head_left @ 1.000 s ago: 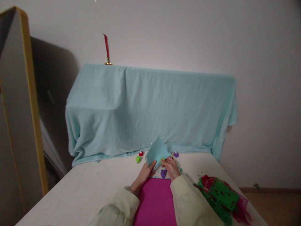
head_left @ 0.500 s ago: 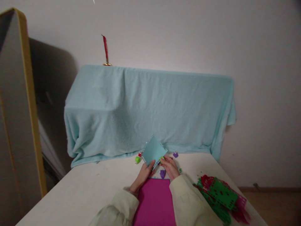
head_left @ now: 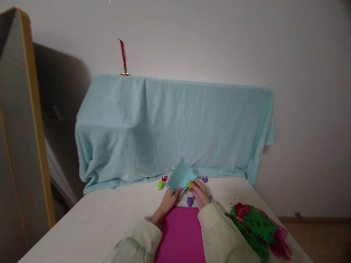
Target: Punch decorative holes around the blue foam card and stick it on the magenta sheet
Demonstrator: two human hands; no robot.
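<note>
We read no writing anywhere. Our left hand (head_left: 168, 203) and right hand (head_left: 200, 193) pinch the pale blue sheet (head_left: 180, 175) above the magenta sheet (head_left: 181, 233); small punches (head_left: 161, 185) crowd the surface (head_left: 95, 219).

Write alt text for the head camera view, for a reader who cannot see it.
Two hands, left hand and right hand, hold a small light blue paper square with punched edges above a white table. A magenta sheet lies between the sleeves, small craft punches sit nearby, and green and red punched paper is piled at right.
</note>
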